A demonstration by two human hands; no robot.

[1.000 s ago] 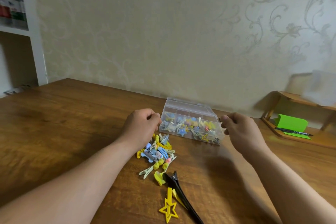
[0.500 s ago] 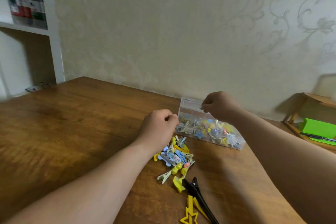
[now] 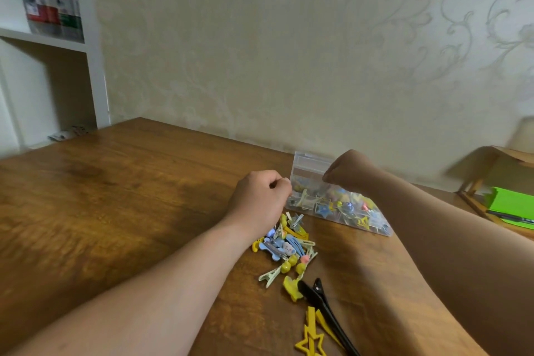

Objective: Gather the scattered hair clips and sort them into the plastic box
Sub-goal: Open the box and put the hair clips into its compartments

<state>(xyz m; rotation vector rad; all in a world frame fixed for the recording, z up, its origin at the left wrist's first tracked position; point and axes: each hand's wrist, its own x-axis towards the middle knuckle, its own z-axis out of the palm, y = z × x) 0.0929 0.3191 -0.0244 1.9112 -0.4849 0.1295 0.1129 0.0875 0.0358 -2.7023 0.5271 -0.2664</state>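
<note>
1. Occlusion: the right forearm covers the far right part of the clear plastic box [image 3: 332, 211], and the back of the left hand [image 3: 260, 196] hides its own fingertips.
2. The yellow star-shaped hair clip [image 3: 310, 341] and the long black hair clip [image 3: 326, 309] are cut off by the lower frame edge.
3. The clear plastic box stands on the brown wooden tabletop [image 3: 115, 196] near the wall, just beyond the pile of small hair clips [image 3: 284, 243].
4. The box holds many small clips in yellow, blue and pale green, among them a blue star. Inner dividers show faintly; their number cannot be made out.
5. The right hand [image 3: 346, 173] has curled fingers and pinches the front edge of the clear box lid [image 3: 309, 166]. How far the lid is lifted is hard to make out.
6. The left hand is curled, with its fingers against the box's near left corner. Whether it grips the wall cannot be told.
7. The pile lies on the tabletop beside the left wrist, loose and overlapping.
8. At the right edge, a green flat object [image 3: 508, 202] lies on a low wooden rack [image 3: 474, 182]; both are blurred and partly cut off.
</note>
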